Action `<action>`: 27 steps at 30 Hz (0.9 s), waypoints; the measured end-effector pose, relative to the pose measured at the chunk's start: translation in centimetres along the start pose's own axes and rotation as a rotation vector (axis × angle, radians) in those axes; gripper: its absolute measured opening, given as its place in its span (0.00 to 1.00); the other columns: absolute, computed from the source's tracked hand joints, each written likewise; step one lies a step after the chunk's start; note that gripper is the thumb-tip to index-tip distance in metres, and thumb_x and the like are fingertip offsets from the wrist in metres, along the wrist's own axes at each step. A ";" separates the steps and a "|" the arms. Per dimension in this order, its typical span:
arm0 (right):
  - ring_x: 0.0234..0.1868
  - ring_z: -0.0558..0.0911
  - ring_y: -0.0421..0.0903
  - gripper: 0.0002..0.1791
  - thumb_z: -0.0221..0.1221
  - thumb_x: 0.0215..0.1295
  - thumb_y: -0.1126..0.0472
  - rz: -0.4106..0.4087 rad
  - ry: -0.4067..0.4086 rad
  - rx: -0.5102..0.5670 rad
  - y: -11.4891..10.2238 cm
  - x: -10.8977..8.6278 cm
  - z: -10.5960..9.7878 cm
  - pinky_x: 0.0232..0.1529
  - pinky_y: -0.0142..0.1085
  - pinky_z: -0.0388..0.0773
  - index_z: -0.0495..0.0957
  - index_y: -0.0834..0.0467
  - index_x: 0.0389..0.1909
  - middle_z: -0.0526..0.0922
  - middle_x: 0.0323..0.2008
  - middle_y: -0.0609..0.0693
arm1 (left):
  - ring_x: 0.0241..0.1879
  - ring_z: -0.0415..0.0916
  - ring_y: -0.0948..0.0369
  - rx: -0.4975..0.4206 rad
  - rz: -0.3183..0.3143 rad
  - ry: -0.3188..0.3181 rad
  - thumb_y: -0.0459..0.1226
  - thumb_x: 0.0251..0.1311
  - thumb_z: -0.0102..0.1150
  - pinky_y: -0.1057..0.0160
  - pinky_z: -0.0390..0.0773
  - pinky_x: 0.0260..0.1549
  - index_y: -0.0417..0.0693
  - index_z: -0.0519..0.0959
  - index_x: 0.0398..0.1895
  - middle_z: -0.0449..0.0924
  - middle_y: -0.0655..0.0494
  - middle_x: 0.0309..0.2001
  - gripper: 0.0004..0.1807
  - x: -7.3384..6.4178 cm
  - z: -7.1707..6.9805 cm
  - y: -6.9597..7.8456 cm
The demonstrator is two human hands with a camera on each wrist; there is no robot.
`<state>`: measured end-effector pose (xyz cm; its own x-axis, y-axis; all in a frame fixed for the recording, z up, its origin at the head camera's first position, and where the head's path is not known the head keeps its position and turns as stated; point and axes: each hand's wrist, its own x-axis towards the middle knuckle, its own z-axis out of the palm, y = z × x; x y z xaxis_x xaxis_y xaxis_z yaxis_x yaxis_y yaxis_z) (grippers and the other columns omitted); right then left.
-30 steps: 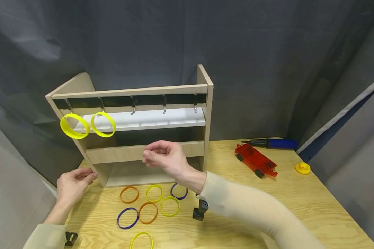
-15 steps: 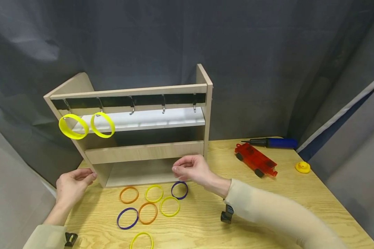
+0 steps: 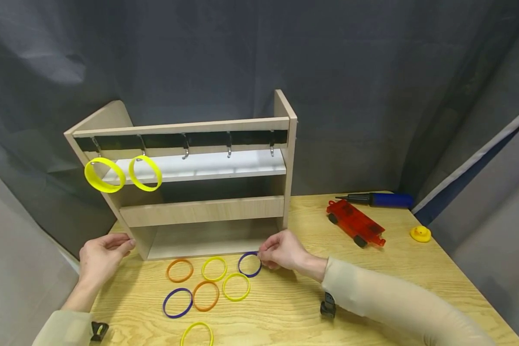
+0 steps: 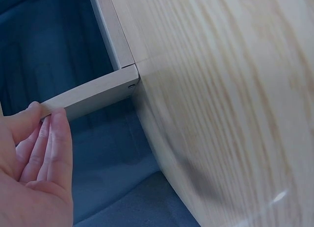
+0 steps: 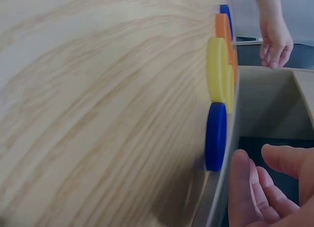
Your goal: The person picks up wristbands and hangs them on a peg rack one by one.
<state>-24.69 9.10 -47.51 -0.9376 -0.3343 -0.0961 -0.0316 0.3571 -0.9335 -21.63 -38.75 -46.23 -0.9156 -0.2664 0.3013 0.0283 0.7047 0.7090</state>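
Observation:
My left hand [image 3: 100, 259] pinches the front edge of the left side panel of a wooden shelf unit [image 3: 203, 211]; the left wrist view shows thumb and fingers on that edge. My right hand [image 3: 285, 251] is low over the table, beside a purple silicone wristband [image 5: 216, 136] lying flat. In the right wrist view its thumb and forefinger stand apart with nothing between them, just short of the band. Two yellow wristbands [image 3: 96, 180] hang from the two leftmost metal hooks of the shelf. Several yellow, orange [image 3: 179, 281] and purple bands lie before it.
Three more hooks [image 3: 229, 149] on the top rail carry no bands. Right of the shelf on the table [image 3: 415, 283] are a red toy cart [image 3: 354, 222], a blue and black hand pump [image 3: 391, 200] and a yellow rubber duck [image 3: 420, 234]. A dark curtain [image 3: 350, 86] hangs behind.
My right hand has come down from in front of the shelf, moving right, to the rightmost purple wristband. The left hand keeps its place on the shelf's edge.

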 end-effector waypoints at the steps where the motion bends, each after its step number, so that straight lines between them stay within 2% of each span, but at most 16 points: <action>1: 0.26 0.89 0.42 0.05 0.75 0.68 0.69 0.003 0.002 -0.009 0.1 0.0 0.0 0.33 0.38 0.93 0.91 0.68 0.38 0.95 0.33 0.65 | 0.25 0.82 0.86 0.002 0.000 0.000 0.39 0.71 0.77 0.75 0.84 0.25 0.36 0.92 0.52 0.97 0.40 0.42 0.15 0.0 0.0 0.0; 7: 0.26 0.92 0.46 0.04 0.75 0.67 0.69 -0.005 0.006 -0.096 0.8 0.3 0.2 0.31 0.40 0.93 0.92 0.67 0.34 0.94 0.29 0.62 | 0.26 0.83 0.85 0.011 -0.005 -0.008 0.40 0.71 0.76 0.74 0.84 0.25 0.36 0.92 0.52 0.97 0.40 0.42 0.15 -0.1 0.0 0.1; 15: 0.29 0.95 0.50 0.05 0.78 0.64 0.69 0.008 -0.003 -0.127 1.1 0.2 1.0 0.30 0.41 0.93 0.91 0.67 0.34 0.95 0.29 0.60 | 0.26 0.83 0.85 0.020 -0.003 -0.013 0.40 0.72 0.76 0.73 0.83 0.25 0.37 0.92 0.52 0.97 0.41 0.43 0.15 0.0 -0.1 0.0; 27: 0.21 0.90 0.41 0.08 0.76 0.68 0.66 0.050 0.021 -0.192 1.1 0.9 2.0 0.26 0.35 0.90 0.91 0.63 0.29 0.92 0.22 0.54 | 0.26 0.84 0.84 0.015 -0.003 -0.005 0.39 0.71 0.77 0.74 0.83 0.25 0.36 0.92 0.52 0.97 0.40 0.43 0.15 0.0 -0.1 0.0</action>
<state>-24.86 7.42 -49.35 -0.9465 -0.2945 -0.1320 -0.0482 0.5336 -0.8444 -21.57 -38.77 -46.19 -0.9174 -0.2654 0.2964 0.0197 0.7139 0.7000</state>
